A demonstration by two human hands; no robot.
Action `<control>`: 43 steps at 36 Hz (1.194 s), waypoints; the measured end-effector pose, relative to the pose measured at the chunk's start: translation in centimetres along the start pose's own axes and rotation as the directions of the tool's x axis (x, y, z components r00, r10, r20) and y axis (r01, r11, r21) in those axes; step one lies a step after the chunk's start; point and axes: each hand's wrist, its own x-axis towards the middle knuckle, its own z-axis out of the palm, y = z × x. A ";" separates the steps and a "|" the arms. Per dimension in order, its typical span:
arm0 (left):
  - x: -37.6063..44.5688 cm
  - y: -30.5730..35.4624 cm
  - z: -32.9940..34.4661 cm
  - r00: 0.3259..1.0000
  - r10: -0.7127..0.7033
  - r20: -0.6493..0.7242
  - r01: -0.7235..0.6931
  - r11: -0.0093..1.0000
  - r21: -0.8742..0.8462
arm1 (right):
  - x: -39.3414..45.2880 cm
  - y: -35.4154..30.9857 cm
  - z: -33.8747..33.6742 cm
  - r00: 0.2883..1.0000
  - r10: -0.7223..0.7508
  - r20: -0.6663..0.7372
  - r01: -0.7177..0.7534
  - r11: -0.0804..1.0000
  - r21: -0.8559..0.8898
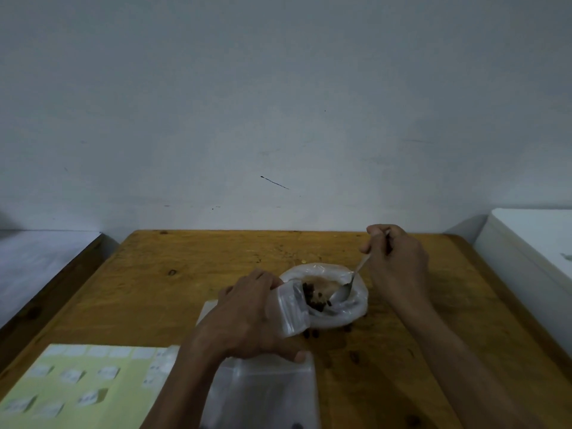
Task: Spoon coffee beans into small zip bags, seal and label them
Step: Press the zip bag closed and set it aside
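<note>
**Ana:** Beans first. Where are they?

**Ben:** Coffee beans [314, 297] sit in the big white bag [346, 311], rolled open at centre of the wooden surface [185, 274]. A few strays [311, 333] lie loose at about six o'clock of that bag.

**Ana:** And the hands?

**Ben:** Right hand [397, 258], at two o'clock of the bag, has its fingers curled tight round the handle of the spoon [343, 291]; the bowl dips inside the bag, beside the beans. Left hand [247, 317], at eight o'clock, pinches a small zip bag [289, 308], its mouth tipped toward the beans and touching the big bag's rim.

**Ana:** How will that little bag behave?

**Ben:** Thin, limp film, I'd judge: almost weightless, slick, likely to fold shut on itself. Best held just under the zip strip, thumb and fingers spreading the mouth, so the spoon finds an opening. Beans are light, hard and rolly, so a level spoonful spills less.

**Ana:** Anything else nearby?

**Ben:** Spare clear bags [266, 394] at six o'clock under the left wrist, and a pale green label sheet [77, 385] at eight o'clock, near the surface's edge. Labels are too blurred to read.
</note>
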 end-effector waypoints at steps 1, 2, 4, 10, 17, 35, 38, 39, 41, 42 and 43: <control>0.0 0.1 0.0 1.000 -0.002 0.003 0.002 1.000 -0.008 | -0.3 0.2 0.0 1.000 0.004 -0.018 -0.004 1.000 0.030; -0.1 0.1 0.0 1.000 -0.004 0.003 0.004 1.000 -0.018 | -0.6 0.3 -0.1 0.999 0.003 -0.032 -0.001 0.998 0.061; -0.1 0.2 -0.1 1.000 -0.012 0.006 0.012 0.999 -0.038 | -1.2 0.5 -0.2 0.999 -0.020 -0.047 0.025 0.994 0.110; -0.2 0.2 -0.3 0.999 -0.034 0.023 0.035 0.997 -0.071 | -3.3 1.0 -0.3 0.980 -0.163 -0.114 0.182 0.965 0.188; -0.4 0.4 -0.4 0.998 -0.057 0.019 0.059 0.995 -0.086 | -4.6 1.3 0.1 0.973 -0.191 -0.126 0.212 0.960 0.185; -0.6 -0.1 0.0 0.998 -0.053 0.032 0.058 0.979 -0.197 | -11.1 1.7 -0.3 0.992 0.097 -0.082 -0.067 0.951 0.302; -0.5 -0.1 0.0 0.998 -0.050 0.033 0.056 0.974 -0.219 | -11.8 1.0 0.3 0.983 0.172 -0.070 -0.134 0.918 0.374; -0.4 -0.1 0.0 0.998 -0.049 0.033 0.055 0.972 -0.229 | -11.9 0.7 0.6 0.983 0.167 -0.070 -0.130 0.920 0.370; -0.3 -0.1 0.1 0.999 -0.042 0.019 0.046 0.968 -0.247 | -12.3 0.3 1.1 0.988 0.132 -0.083 -0.096 0.933 0.346; -0.2 -0.1 0.2 0.999 -0.040 0.009 0.041 0.965 -0.258 | -12.4 0.2 1.3 0.988 0.130 -0.086 -0.093 0.935 0.343; -0.2 -0.1 0.2 0.999 -0.038 0.000 0.037 0.963 -0.267 | -12.5 0.2 1.5 0.987 0.141 -0.083 -0.104 0.932 0.346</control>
